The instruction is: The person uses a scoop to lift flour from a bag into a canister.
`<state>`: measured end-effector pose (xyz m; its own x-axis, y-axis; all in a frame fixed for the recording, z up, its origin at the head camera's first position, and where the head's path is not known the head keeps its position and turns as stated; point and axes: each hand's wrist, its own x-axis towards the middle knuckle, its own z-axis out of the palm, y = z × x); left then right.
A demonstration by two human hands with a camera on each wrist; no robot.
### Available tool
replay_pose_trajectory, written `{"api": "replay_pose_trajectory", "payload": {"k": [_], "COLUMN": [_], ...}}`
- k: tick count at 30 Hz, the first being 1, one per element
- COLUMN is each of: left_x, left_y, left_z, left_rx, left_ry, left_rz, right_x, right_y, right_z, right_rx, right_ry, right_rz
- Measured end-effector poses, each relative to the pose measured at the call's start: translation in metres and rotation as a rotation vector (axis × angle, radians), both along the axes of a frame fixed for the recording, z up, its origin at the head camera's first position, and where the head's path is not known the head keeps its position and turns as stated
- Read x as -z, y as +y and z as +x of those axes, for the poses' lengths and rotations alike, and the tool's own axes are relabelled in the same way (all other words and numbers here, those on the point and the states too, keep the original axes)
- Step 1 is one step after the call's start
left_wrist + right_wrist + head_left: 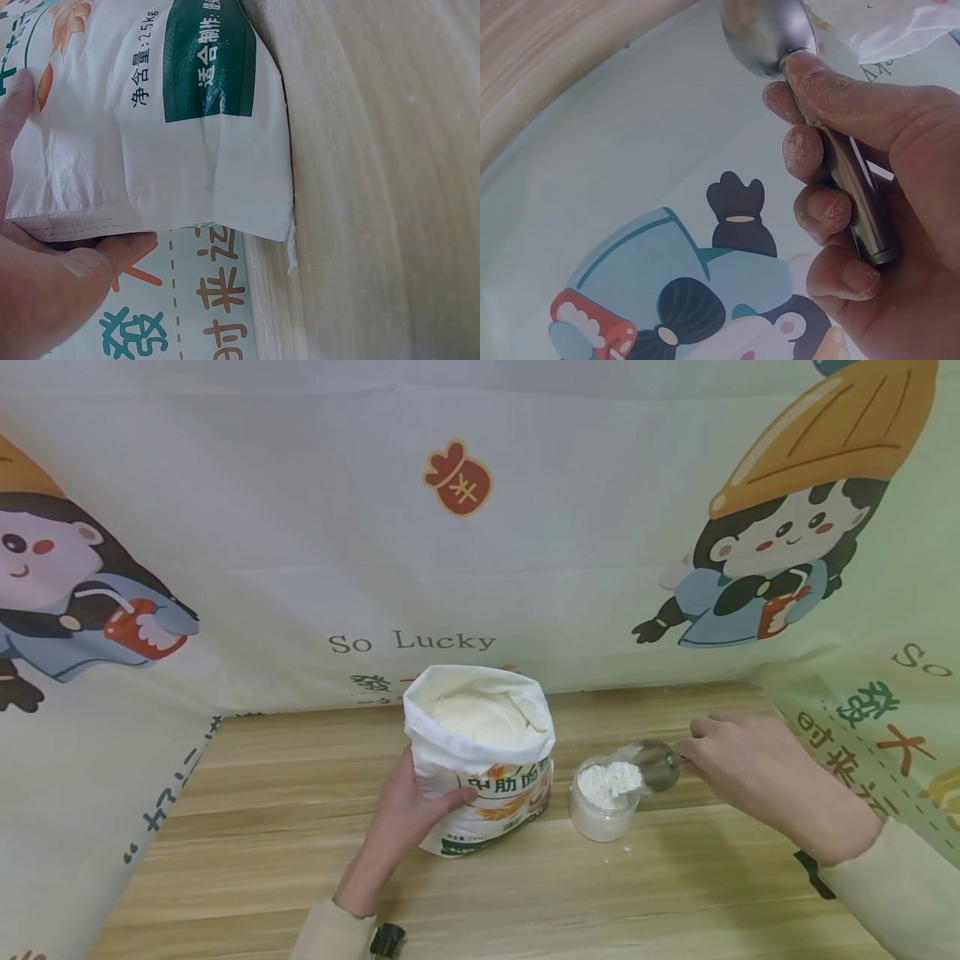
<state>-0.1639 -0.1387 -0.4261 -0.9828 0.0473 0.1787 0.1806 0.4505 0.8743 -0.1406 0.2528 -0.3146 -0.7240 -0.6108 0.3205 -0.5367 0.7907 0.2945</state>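
Note:
An upright white flour bag (442, 760), its top rolled down, stands with pale flour (480, 717) inside. My left hand (408, 810) grips its left side, thumb across the printed front; in the left wrist view the fingers reach round behind the bag (247, 172). To the right of the bag is a clear round jar (600, 820) heaped with white flour. My right hand (742, 768) holds a metal scoop (654, 766), which tilts over the jar with flour at its lip. In the right wrist view fingers and thumb wrap its handle (855, 195), with flour dusting the fingertips.
The wood-patterned tabletop (247, 827) lies under everything, with a few specks of flour in front of the jar. A printed cloth (315, 527) hangs behind the table and along both sides.

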Motion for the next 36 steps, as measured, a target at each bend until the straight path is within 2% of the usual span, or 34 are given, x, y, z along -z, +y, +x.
{"api": "replay_pose_trajectory", "payload": {"k": [8, 13, 21, 28, 36], "left_x": [-0.001, -0.002, -0.001, 0.0, 0.0], "left_y": [-0.002, -0.003, -0.004, -0.003, -0.002], "left_z": [0.001, 0.001, 0.001, 0.002, 0.002], "left_rx": [-0.004, -0.006, -0.009, 0.01, -0.003], "left_ry": [0.005, 0.007, 0.009, 0.018, 0.017], "left_rz": [-0.008, -0.007, -0.011, 0.005, -0.005], "right_x": [-0.003, 0.0, 0.004, -0.002, -0.016], "right_y": [0.001, 0.005, 0.02, 0.019, -0.002], "right_z": [0.002, 0.002, 0.003, 0.003, 0.0], "right_rx": [-0.047, -0.088, -0.044, -0.104, -0.132], "right_ry": [0.063, 0.091, 0.057, 0.13, 0.059], "right_rz": [-0.019, -0.089, -0.193, -0.319, -0.353]}}
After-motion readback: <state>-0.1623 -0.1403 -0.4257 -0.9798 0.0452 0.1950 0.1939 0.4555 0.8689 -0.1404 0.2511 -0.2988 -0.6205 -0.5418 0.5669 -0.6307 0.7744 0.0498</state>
